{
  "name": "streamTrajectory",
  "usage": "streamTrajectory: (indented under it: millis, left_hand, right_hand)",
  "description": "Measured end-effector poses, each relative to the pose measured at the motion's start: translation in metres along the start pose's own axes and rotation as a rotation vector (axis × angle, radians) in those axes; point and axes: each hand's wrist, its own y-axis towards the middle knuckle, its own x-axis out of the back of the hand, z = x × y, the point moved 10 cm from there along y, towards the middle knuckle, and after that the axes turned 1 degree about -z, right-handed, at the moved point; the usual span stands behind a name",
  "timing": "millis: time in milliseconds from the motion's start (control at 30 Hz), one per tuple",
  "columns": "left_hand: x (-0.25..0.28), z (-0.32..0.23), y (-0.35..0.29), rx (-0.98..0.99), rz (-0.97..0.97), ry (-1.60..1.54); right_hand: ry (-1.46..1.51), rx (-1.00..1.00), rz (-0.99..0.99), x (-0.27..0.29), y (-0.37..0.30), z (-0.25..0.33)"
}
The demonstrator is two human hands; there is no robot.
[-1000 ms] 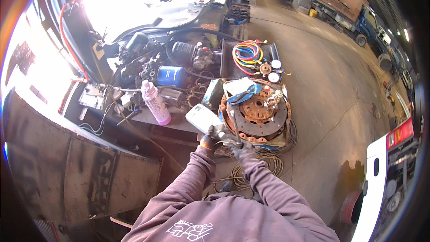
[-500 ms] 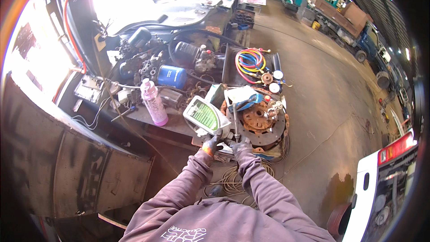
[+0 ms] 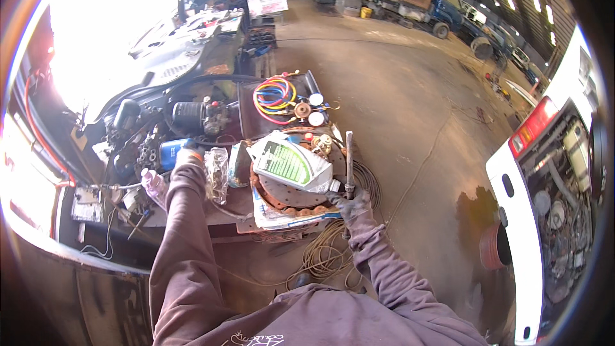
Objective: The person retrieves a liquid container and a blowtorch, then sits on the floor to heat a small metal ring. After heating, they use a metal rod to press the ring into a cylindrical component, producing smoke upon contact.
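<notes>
White plastic bottle [image 3: 287,163] with a green-printed label slants over a rusty disc [image 3: 271,195], its cap end towards the wearer's right; its walls are opaque, so the contents cannot be told. Whether it lies on the disc or is held just above it is unclear. Below the disc, a blue-and-white carton [image 3: 286,221] juts out.

Beyond, a black tray [image 3: 246,107] holds coiled red, yellow and blue hoses [image 3: 271,93], with two pale-faced gauges [image 3: 316,118] by its right side. To the left, a pinkish bottle [image 3: 153,185] stands partly hidden by the left sleeve, and a clear plastic bag [image 3: 216,177] wraps something that cannot be made out.

The dark-gloved right hand [image 3: 352,205] is closed around an upright metal bar [image 3: 349,163], with the white bottle's cap just beside its fingers. The gloved left hand [image 3: 191,150] reaches across to a blue canister [image 3: 169,156], fingers at its right end; whether they are spread or clamped on it cannot be told.
</notes>
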Motion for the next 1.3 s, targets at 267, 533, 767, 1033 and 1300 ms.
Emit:
streamTrajectory:
  millis: [267, 533, 767, 1033, 1300]
  left_hand:
    - [0.07, -0.194, -0.162, -0.881, 0.038, -0.927]
    - [-0.097, -0.162, -0.323, 0.152, 0.984, -1.561]
    - [-0.063, -0.177, -0.384, -0.253, 0.593, -1.531]
    - [-0.123, -0.176, -0.43, 0.409, 1.051, -1.642]
    - [-0.036, -0.201, -0.393, -0.203, 0.658, -1.588]
  right_hand:
    - [0.157, 0.009, -0.071, 0.059, -0.035, 0.027]
    - [0.19, 0.139, 0.082, 0.075, -0.069, 0.047]
    - [0.063, -0.184, 0.011, 0.121, -0.12, -0.035]
    - [-0.235, 0.23, -0.003, 0.137, -0.121, 0.069]
    - [-0.175, -0.167, 0.021, 0.164, -0.109, -0.021]
